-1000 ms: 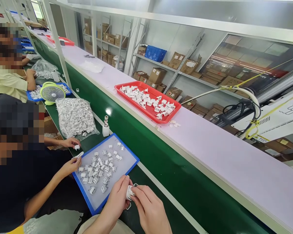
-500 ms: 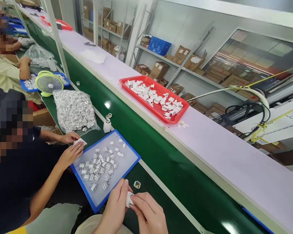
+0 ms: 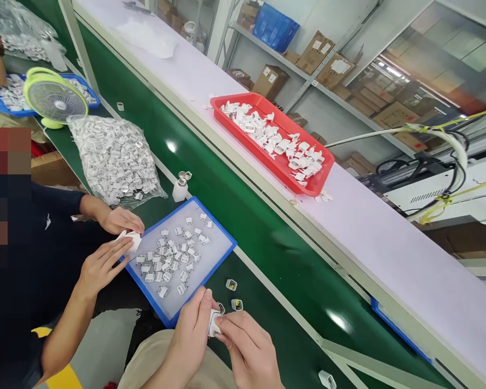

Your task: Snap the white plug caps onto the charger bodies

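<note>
- Pinching a small white plug adapter (image 3: 214, 324) at the bottom centre of the frame, the left hand (image 3: 192, 329) and the right hand (image 3: 243, 346) meet over the green belt (image 3: 267, 237).
- Left thumb and fingers close around the adapter's left side; the right fingertips (image 3: 222, 326) press on its right face, so both hands grasp it, neither nearer than the other.
- Its long axis cannot be told, since the fingers hide most of it.
- Two small square parts (image 3: 234, 294) lie on the belt just above the hands, apart from them.
- Left of the hands, a blue-rimmed tray (image 3: 222, 237) holds scattered white adapters.
- A co-worker's hands (image 3: 113, 237) at centre left hold a white piece at that tray's left edge.
- Further up, a clear bag (image 3: 113, 159) is packed with white parts, with a small white bottle (image 3: 180, 189) beside it.
- Upper centre, a red tray (image 3: 267, 162) on the pale shelf holds a heap of white parts.
- Upper left, a green fan (image 3: 51, 100) stands before another blue tray.
</note>
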The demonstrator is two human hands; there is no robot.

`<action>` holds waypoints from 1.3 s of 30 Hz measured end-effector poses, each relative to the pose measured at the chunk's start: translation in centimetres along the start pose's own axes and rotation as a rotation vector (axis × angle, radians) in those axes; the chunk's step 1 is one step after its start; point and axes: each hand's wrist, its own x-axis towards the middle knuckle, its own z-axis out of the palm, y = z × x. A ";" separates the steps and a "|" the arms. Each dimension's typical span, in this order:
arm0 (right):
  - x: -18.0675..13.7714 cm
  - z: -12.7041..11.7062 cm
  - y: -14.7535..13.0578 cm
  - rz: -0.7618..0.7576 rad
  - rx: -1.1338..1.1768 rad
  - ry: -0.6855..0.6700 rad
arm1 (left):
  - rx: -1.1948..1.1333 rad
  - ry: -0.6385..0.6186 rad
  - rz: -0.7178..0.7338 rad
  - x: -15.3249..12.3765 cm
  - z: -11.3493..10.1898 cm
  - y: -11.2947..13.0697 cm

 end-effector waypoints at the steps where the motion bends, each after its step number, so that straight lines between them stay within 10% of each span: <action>1: 0.0 0.0 -0.1 -0.005 -0.005 0.002 | 0.018 -0.011 0.007 0.0 -0.1 0.1; 16: -0.2 0.2 -1.6 0.095 0.029 0.149 | 0.104 -0.069 0.046 -0.9 -0.4 0.1; 24: -2.2 0.0 -1.4 -0.154 -0.025 0.176 | 0.084 -0.049 0.091 -2.3 0.3 -0.7; 39: -6.8 -3.8 -1.5 -0.150 -0.008 0.108 | -0.106 -0.005 -0.042 -6.2 5.3 -2.6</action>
